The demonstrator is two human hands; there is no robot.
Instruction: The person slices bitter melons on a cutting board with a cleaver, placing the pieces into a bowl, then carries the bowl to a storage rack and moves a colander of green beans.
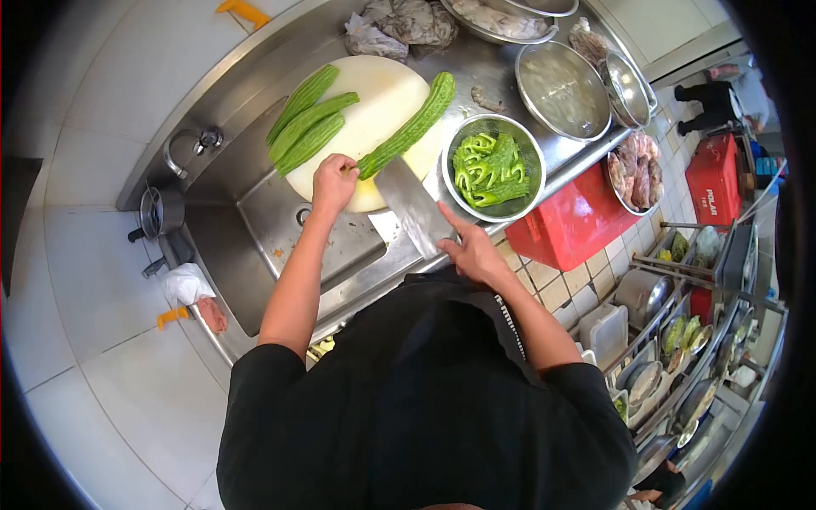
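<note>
My right hand [473, 248] is closed on the handle of a broad cleaver [413, 204], its index finger stretched along the blade. The blade lies at the near end of a long green bitter melon [412, 127], which slants across a round white cutting board [387, 85]. At that same end, the fingers of my left hand [335, 182] are pinched together on the melon's tip. Several more bitter melons [308, 127] rest side by side on the left of the board. Right of the cleaver, a perforated metal colander [539, 174] holds cut green pieces [490, 170].
The board spans part of a steel sink [255, 246] with a faucet [189, 151] at left. Metal bowls [563, 92] and plastic bags [408, 24] sit at the back. A red cooler [565, 221] stands right, near a loaded rack [680, 340]. Another person [731, 98] stands far right.
</note>
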